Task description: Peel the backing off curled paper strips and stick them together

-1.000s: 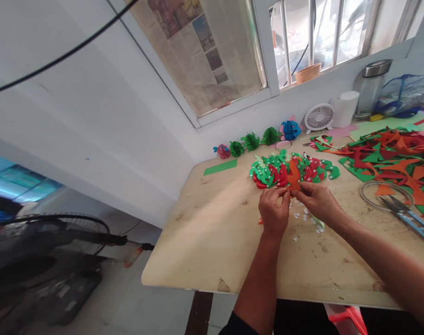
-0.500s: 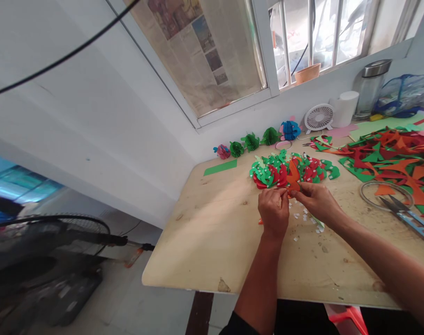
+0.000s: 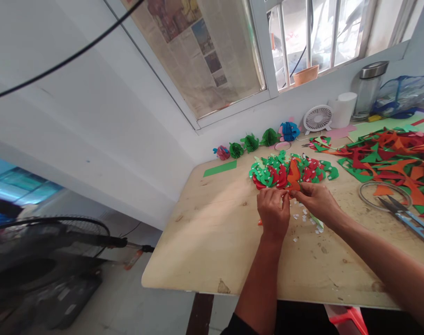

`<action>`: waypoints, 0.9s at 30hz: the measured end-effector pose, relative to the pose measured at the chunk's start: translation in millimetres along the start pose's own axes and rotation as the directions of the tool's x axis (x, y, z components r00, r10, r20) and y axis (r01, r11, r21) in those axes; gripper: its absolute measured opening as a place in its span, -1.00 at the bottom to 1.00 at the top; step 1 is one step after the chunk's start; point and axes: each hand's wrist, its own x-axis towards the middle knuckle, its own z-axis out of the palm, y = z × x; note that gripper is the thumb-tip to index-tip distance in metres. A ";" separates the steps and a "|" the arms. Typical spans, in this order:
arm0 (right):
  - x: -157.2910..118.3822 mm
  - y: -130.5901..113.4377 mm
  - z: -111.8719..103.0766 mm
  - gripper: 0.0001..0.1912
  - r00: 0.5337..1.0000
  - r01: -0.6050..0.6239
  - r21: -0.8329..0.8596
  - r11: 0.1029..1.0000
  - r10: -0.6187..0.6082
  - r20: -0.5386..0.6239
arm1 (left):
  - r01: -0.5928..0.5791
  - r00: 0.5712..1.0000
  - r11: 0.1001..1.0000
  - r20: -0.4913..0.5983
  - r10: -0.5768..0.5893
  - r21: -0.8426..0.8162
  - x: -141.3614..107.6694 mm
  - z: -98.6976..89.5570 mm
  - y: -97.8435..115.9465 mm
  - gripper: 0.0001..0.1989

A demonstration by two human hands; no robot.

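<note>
My left hand and my right hand meet over the wooden table, fingertips pinched close together. Between them is an orange paper cutout, partly hidden by the fingers. Just beyond lies a heap of cut paper shapes: green pieces on the left, red pieces on the right, many with small white squares on them. Loose white paper bits are scattered below my right hand. A bit of orange shows beside my left wrist.
Paper offcuts cover the table's right side, with a tape roll and scissors in front. Along the wall stand folded paper figures, a small white fan and a glass bottle. A green strip lies left.
Both hands stay nearly in place, pinching at the orange paper. The left fingers have shifted slightly. The whole view has moved a little.
</note>
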 end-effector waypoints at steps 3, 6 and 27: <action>0.0 -0.2 -0.1 -0.70 1.000 -0.007 -0.026 1.000 0.008 0.024 | -0.047 0.999 0.998 0.001 0.047 0.051 -1.0 1.3 -1.7 -0.92; 0.0 -0.5 0.5 -0.69 0.999 -0.016 -0.044 0.999 0.017 0.028 | -0.083 0.996 0.992 0.017 0.082 0.096 -1.7 2.2 -2.5 -0.90; 0.8 -0.7 -1.2 -0.72 0.998 -0.044 -0.066 0.997 0.047 0.032 | 0.241 0.971 0.970 0.012 -0.240 -0.039 4.2 -5.7 -3.9 -0.89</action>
